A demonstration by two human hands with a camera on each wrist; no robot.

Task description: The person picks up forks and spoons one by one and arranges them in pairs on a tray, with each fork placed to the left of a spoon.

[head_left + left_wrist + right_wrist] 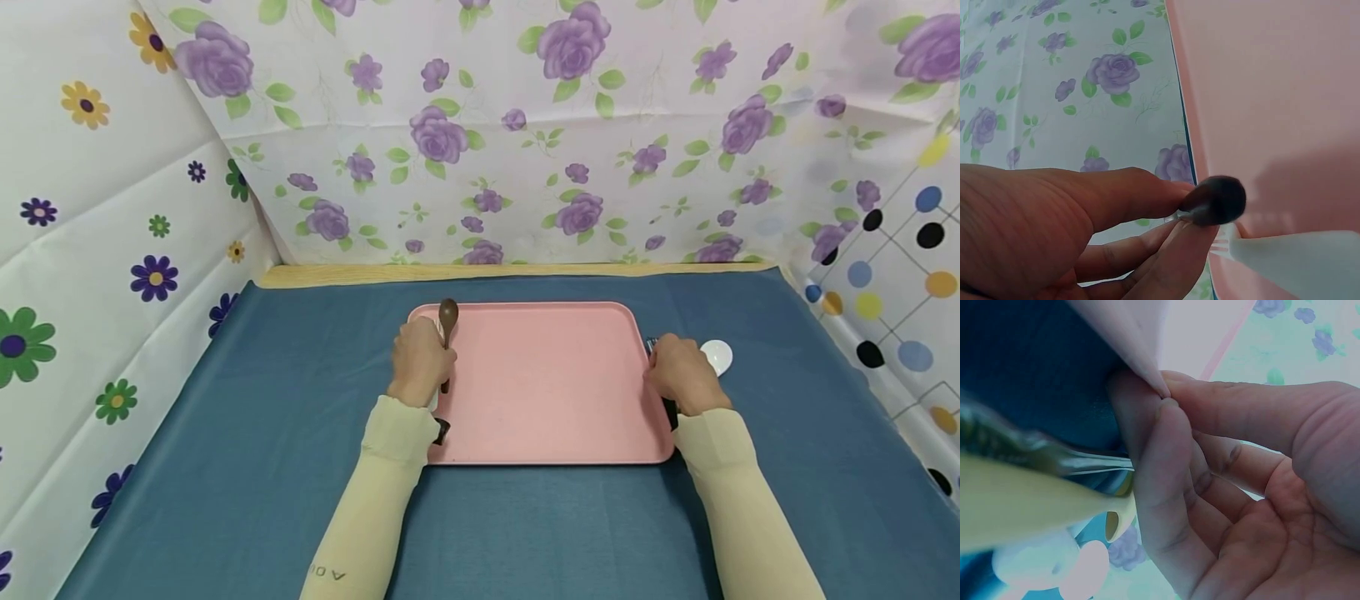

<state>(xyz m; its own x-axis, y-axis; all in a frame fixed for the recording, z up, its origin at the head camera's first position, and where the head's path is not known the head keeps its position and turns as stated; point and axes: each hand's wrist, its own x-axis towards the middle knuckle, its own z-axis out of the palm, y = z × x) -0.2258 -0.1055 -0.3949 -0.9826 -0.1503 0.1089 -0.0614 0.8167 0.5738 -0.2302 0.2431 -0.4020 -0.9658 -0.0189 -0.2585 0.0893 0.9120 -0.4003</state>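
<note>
My left hand (422,358) pinches a dark brown spoon (448,312) between thumb and fingers, over the left edge of a pink tray (543,375). In the left wrist view, the spoon's dark rounded end (1219,200) sticks out past the fingertips. A white fork (1297,259) lies on the tray beside it, mostly hidden by the hand in the head view. With thumb and index finger, my right hand (684,375) pinches the tray's right rim (1129,347), seen close up in the right wrist view.
Right of the tray lie a white spoon-like bowl (717,357) and fork tines (651,343), partly behind the right hand. A yellow handle (1029,503) with a hole shows in the right wrist view. Blue cloth (547,533) covers the table; floral sheets (480,133) hang around it.
</note>
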